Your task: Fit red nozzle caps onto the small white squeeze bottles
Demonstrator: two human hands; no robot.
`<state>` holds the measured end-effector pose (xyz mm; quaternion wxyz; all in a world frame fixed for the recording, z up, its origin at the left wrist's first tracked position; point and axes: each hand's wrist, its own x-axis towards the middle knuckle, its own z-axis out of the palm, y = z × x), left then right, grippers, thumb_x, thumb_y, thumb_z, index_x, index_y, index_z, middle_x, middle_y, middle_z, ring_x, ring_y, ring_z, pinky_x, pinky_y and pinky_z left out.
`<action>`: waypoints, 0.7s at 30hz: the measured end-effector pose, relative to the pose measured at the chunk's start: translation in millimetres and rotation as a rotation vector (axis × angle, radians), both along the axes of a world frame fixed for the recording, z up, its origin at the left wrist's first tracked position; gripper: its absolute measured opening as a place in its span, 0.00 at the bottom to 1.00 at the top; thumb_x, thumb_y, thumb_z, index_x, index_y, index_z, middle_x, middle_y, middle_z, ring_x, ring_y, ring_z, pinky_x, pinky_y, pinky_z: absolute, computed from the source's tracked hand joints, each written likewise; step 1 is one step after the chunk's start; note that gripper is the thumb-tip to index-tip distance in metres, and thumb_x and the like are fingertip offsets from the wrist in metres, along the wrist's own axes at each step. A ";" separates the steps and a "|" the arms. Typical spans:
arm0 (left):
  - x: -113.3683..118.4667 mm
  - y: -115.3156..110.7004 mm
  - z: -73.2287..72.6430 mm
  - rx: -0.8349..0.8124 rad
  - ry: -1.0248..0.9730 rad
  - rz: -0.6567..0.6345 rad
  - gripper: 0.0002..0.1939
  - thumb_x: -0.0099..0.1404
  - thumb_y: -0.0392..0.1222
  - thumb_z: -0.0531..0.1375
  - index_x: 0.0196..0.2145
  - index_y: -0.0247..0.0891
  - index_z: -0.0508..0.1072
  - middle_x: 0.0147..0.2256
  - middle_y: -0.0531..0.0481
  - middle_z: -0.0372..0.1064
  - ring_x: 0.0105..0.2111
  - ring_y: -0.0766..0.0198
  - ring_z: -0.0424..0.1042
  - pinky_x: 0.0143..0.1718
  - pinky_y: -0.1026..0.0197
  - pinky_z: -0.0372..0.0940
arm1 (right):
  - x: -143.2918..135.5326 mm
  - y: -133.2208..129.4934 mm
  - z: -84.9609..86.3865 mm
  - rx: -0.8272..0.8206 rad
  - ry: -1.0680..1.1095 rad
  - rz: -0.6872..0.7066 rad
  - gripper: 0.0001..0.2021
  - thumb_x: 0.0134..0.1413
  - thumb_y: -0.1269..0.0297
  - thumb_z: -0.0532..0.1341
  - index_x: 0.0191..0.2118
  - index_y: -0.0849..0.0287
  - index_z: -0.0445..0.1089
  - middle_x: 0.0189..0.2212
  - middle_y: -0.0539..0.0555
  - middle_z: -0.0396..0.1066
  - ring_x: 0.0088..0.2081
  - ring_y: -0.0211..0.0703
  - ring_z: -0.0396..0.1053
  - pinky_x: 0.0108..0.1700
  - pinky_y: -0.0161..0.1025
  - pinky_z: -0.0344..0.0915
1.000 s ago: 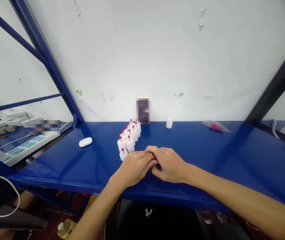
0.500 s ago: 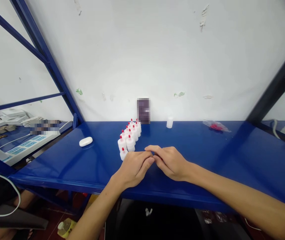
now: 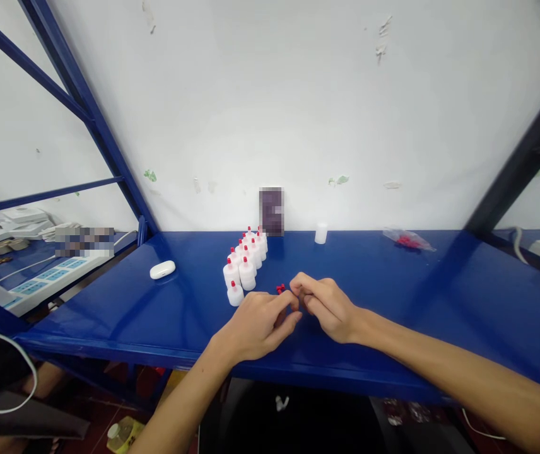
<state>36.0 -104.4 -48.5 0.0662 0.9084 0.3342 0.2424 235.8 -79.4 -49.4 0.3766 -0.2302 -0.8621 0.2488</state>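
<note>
My left hand (image 3: 265, 325) is low over the blue table, its thumb and index finger bent toward each other with a gap between them. Close to its right, my right hand (image 3: 324, 306) has its fingers curled inward; anything between its fingertips is too small to make out. Small red caps (image 3: 280, 289) lie on the table just beyond my left fingers. Several white bottles with red tips (image 3: 247, 274) stand upright in two rows behind and left of my hands. The nearest bottle (image 3: 234, 294) stands by my left hand.
A white container (image 3: 321, 233) stands near the wall, right of a blurred dark box (image 3: 272, 211). A clear bag of red pieces (image 3: 408, 240) lies at the back right. A white oval case (image 3: 163, 270) rests on the left of the blue table (image 3: 132, 315).
My hands have moved slightly apart, and my left thumb has separated from the index finger. Red caps now show beyond my left fingers.
</note>
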 end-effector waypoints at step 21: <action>-13.7 4.5 2.3 0.242 -0.299 -0.016 0.07 0.69 0.39 0.52 0.35 0.38 0.68 0.24 0.53 0.68 0.21 0.68 0.63 0.27 0.64 0.58 | -7.3 -1.6 -0.7 -0.082 0.015 0.094 0.15 0.68 0.56 0.48 0.50 0.58 0.62 0.24 0.45 0.61 0.24 0.36 0.59 0.30 0.35 0.57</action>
